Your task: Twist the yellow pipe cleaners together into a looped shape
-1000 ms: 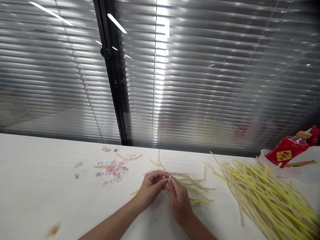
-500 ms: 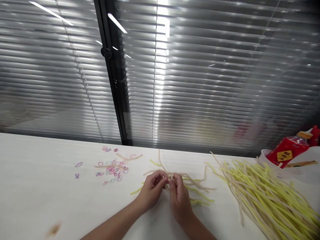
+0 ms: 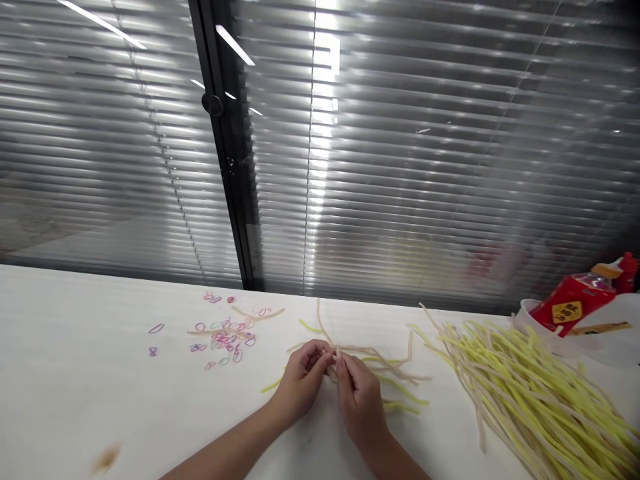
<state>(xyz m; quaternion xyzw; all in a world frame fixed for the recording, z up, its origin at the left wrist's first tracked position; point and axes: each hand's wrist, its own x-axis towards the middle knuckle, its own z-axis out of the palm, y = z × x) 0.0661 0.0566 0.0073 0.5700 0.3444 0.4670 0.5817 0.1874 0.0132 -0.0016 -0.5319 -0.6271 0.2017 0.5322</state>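
My left hand [image 3: 303, 378] and my right hand [image 3: 359, 393] meet fingertip to fingertip above the white table [image 3: 130, 400]. Both pinch a beige fuzzy stick, of which only a short part shows between the fingers. Loose beige sticks [image 3: 373, 349] and yellow sticks [image 3: 406, 392] lie under and around both hands. To the left of my left hand are small coloured elastic loops [image 3: 225, 340], scattered over a beige stick.
A big pile of yellow and beige sticks [image 3: 540, 393] covers the right side. Behind it stand a clear plastic tub [image 3: 531, 319] and a red packet [image 3: 575, 303]. Window blinds [image 3: 400, 167] rise along the table's back edge.
My right hand's fingers have shifted slightly left, closer to my left fingertips. The sticks and loops on the table lie as before.
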